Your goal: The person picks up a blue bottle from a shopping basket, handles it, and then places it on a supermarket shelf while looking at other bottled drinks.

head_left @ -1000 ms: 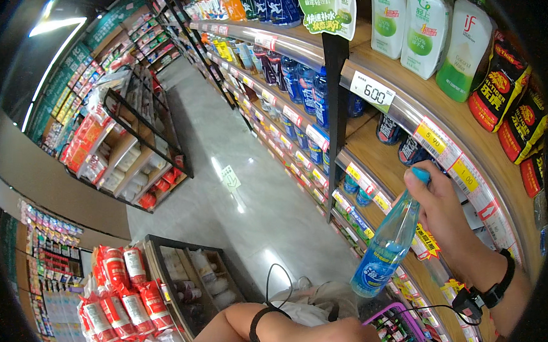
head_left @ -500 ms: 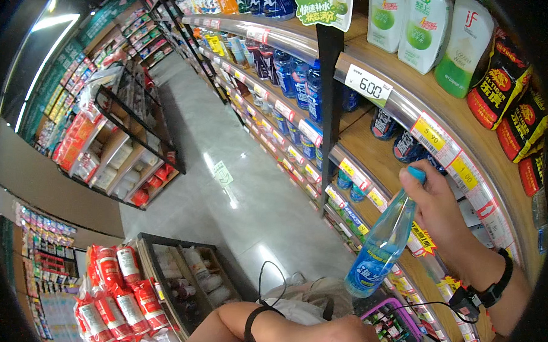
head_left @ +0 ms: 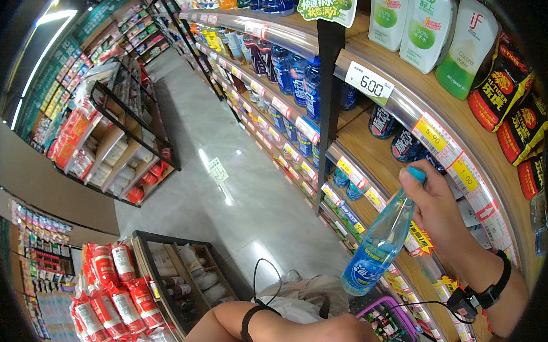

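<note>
My right hand (head_left: 430,195) is wrapped round the neck of a clear blue plastic bottle (head_left: 378,247), just below its blue cap. The bottle hangs tilted, its base toward the lower left, in front of the shelf. At the bottom edge my left hand (head_left: 346,336) is partly in the picture, and its fingers are hidden. Close beside it is a purple-rimmed basket (head_left: 394,302) with dark packages or bottles inside. Whether that hand touches the basket cannot be made out.
Right of me stands a curved wooden drink shelf (head_left: 369,137) with green-and-white bottles (head_left: 427,27) and black-and-red cans (head_left: 493,91). A floor aisle (head_left: 194,131) runs ahead. Red-and-white packages (head_left: 112,291) are stacked at lower left. A black-framed display rack (head_left: 128,134) stands farther off.
The view has shifted slightly, and the bottle appears a little farther left and lower at its base. My right hand keeps the same grip on its neck.
</note>
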`<state>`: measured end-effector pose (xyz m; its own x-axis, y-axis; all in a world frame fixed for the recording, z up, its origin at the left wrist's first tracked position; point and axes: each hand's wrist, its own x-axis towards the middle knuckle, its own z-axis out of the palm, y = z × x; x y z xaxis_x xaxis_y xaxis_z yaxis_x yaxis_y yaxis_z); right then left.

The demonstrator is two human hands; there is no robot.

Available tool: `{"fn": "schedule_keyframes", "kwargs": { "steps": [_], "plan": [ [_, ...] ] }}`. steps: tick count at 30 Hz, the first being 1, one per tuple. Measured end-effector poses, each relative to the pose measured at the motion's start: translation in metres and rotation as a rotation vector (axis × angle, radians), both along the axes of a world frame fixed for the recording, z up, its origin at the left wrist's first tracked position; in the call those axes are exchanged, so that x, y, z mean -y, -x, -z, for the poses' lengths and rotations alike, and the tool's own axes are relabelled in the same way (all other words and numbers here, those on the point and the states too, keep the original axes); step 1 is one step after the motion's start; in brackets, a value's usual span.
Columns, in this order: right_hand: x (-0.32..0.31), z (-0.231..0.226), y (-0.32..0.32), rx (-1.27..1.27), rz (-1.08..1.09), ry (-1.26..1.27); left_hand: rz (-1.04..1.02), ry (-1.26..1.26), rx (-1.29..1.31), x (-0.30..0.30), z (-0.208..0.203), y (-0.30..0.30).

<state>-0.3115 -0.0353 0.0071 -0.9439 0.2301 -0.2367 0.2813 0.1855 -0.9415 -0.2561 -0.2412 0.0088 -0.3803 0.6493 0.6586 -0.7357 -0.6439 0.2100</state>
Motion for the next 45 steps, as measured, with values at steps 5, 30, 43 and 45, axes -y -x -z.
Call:
{"fn": "schedule_keyframes", "kwargs": {
  "steps": [5, 30, 43, 45],
  "plan": [
    [0.001, 0.001, 0.001, -0.024, -0.007, -0.031, -0.101, -0.043, 0.001, -0.004, 0.0, -0.011],
    [-0.029, 0.005, -0.005, -0.032, -0.13, 0.036, -0.461, 1.286, -0.559, -0.004, 0.143, 0.031],
    [-0.031, 0.006, -0.002, 0.122, -0.339, 0.154, 0.5, 0.568, 0.197, 0.018, 0.175, 0.024],
    [-0.031, 0.01, -0.003, 0.124, -0.355, 0.13, 0.439, 0.573, 0.135, 0.013, 0.171, 0.019]
  ]
}}
